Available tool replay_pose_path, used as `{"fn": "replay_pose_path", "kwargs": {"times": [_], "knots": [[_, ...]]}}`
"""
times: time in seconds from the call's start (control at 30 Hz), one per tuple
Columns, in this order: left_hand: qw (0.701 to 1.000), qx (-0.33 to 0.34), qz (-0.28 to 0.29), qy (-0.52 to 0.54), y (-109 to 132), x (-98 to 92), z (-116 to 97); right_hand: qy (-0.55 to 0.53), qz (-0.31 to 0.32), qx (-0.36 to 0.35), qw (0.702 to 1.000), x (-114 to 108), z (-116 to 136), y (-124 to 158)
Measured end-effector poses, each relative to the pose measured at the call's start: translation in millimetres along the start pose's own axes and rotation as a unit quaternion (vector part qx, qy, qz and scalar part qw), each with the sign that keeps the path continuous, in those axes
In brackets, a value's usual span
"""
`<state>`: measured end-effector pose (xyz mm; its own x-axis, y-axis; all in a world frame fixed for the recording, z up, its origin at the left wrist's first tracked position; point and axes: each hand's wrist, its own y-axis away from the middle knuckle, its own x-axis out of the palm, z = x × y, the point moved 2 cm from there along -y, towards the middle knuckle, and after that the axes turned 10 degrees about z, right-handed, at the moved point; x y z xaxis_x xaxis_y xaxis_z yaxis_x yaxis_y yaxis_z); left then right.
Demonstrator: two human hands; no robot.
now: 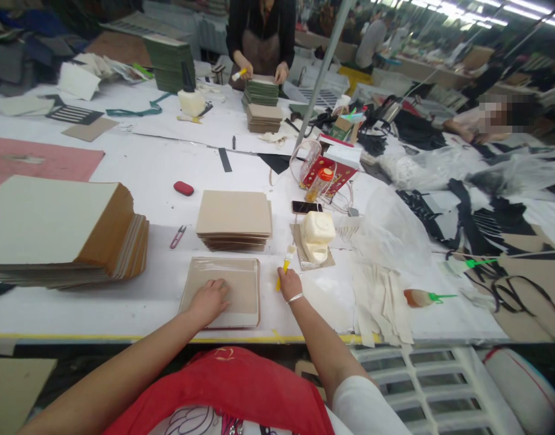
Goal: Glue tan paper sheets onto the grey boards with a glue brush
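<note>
My left hand [211, 302] rests on a short pile of tan boards [241, 284], whose top board has a glossy wet-looking band along its edges. Its fingers lie fairly flat and hold nothing. To the right of that pile, my right hand [290, 284] is closed around a yellow-handled brush [287, 264], bristles pointing away from me. Just beyond the brush stands a cream plastic container [317, 232] on a piece of board. Behind the short pile sits a taller stack of tan boards [234, 212].
At the left is a big stack of pale boards [51, 223]. Thread snips [178, 237] and a red case [183, 188] lie nearby. A phone [307, 208], fabric strips [383, 302] and a glue bottle [420, 298] are at the right. Across the table, a person [263, 42] handles green-edged boards.
</note>
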<state>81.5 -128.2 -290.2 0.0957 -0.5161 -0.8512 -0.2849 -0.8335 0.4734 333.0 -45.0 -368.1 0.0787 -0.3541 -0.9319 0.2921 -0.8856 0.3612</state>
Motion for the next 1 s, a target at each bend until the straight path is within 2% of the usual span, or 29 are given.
{"fn": "replay_pose_path", "kwargs": {"times": [0.13,0.2,0.27,0.33,0.4,0.47,0.5,0.53,0.6,0.67,0.73,0.8,0.87,0.93,1.0], "knots": [[0.998,0.010,-0.012,0.053,0,2.0,4,-0.046,-0.014,0.017,0.999,-16,-5,0],[0.987,0.026,-0.052,0.148,-3,-2.4,2,-0.154,-0.027,-0.001,0.988,-31,-1,11],[0.949,0.028,-0.083,0.302,-8,-11.5,-5,-0.309,-0.034,-0.059,0.949,-48,9,28],[0.871,0.003,-0.060,0.488,-15,-21.9,-16,-0.435,-0.013,-0.125,0.891,-66,25,46],[0.762,-0.022,0.007,0.647,-21,-30.6,-28,-0.511,0.031,-0.165,0.843,-80,41,59],[0.668,-0.017,0.077,0.740,-26,-35.9,-36,-0.551,0.071,-0.182,0.812,-88,55,67],[0.633,-0.014,0.094,0.768,-27,-36.8,-37,-0.561,0.079,-0.186,0.803,-90,61,69],[0.605,-0.016,0.095,0.790,-27,-36.2,-36,-0.565,0.081,-0.187,0.800,-90,66,70],[0.553,-0.028,0.058,0.830,-25,-31.6,-28,-0.551,0.069,-0.183,0.811,-87,72,72],[0.501,-0.047,-0.004,0.864,-21,-24.0,-13,-0.502,0.049,-0.170,0.847,-81,75,74],[0.468,-0.066,-0.054,0.880,-15,-15.4,4,-0.440,0.033,-0.148,0.885,-73,75,77],[0.472,-0.090,-0.088,0.872,-9,-7.6,21,-0.403,0.017,-0.112,0.908,-67,74,77],[0.513,-0.113,-0.102,0.845,-4,-1.8,36,-0.392,-0.009,-0.067,0.917,-64,72,71],[0.586,-0.136,-0.115,0.791,0,1.4,51,-0.383,-0.043,-0.028,0.922,-64,72,59],[0.683,-0.161,-0.136,0.699,1,1.6,65,-0.366,-0.071,-0.001,0.928,-64,75,42]]}}
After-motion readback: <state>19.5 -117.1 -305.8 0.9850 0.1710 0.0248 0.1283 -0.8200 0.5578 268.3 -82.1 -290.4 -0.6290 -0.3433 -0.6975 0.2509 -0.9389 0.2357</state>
